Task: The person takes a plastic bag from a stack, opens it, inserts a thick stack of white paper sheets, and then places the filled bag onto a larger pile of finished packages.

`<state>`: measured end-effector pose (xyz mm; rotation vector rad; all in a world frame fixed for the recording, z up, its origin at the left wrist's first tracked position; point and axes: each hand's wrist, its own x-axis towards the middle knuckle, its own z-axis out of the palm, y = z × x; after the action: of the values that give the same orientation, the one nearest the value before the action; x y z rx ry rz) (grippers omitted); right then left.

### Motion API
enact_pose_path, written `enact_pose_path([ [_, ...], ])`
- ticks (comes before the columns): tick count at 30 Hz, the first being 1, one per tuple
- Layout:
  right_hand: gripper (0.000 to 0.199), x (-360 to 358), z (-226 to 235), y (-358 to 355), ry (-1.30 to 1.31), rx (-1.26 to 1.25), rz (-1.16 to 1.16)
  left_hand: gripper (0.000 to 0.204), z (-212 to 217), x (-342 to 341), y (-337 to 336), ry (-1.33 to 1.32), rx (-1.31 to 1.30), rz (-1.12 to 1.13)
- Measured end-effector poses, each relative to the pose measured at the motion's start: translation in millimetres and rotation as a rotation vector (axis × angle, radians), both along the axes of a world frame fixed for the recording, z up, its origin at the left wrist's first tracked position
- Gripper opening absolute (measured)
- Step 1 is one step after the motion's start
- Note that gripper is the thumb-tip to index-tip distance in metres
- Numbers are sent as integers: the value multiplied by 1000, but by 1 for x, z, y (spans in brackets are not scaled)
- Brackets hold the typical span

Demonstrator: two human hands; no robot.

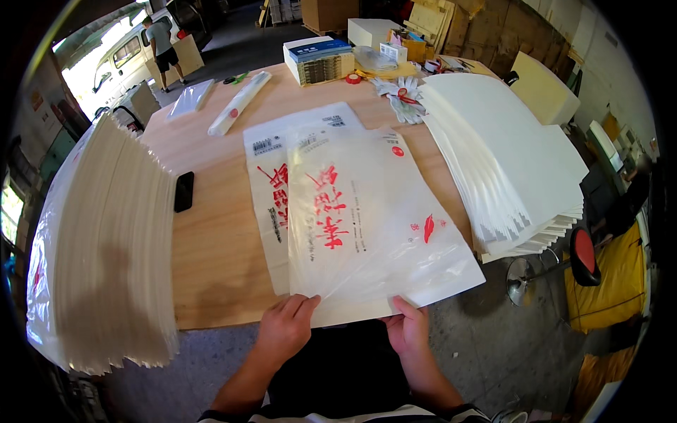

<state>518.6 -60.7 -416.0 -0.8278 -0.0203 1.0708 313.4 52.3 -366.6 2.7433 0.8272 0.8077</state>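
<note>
A clear plastic bag [374,211] with red printing and a white sheet inside lies on the wooden table [211,233], overlapping a second printed bag [266,176] beneath it. My left hand [285,324] grips the top bag's near edge at its left corner, fingers on top. At the same near edge, toward the middle, my right hand [407,328] pinches the bag with the thumb on top. The bag's near edge hangs over the table's front.
A tall stack of white sheets [113,247] stands at the left, another fanned stack [508,162] at the right. A black phone [184,190], a rolled bag [238,104], gloves [403,95], boxes and tape lie farther back. A person [162,42] stands by a van.
</note>
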Motion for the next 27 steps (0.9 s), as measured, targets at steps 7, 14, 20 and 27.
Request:
enact_pose_path([
  [7, 55, 6, -18, 1, 62, -9, -8, 26, -9, -4, -8, 33, -60, -16],
  [14, 52, 16, -26, 5, 96, -101, 136, 42, -10, 34, -5, 190, 57, 79],
  [20, 50, -2, -36, -2, 28, -92, 46, 33, -18, 133, 2, 285, 155, -185],
  [27, 27, 15, -115, -28, -378, -46, 45, 22, 14, 109, -49, -112, 247, -524],
])
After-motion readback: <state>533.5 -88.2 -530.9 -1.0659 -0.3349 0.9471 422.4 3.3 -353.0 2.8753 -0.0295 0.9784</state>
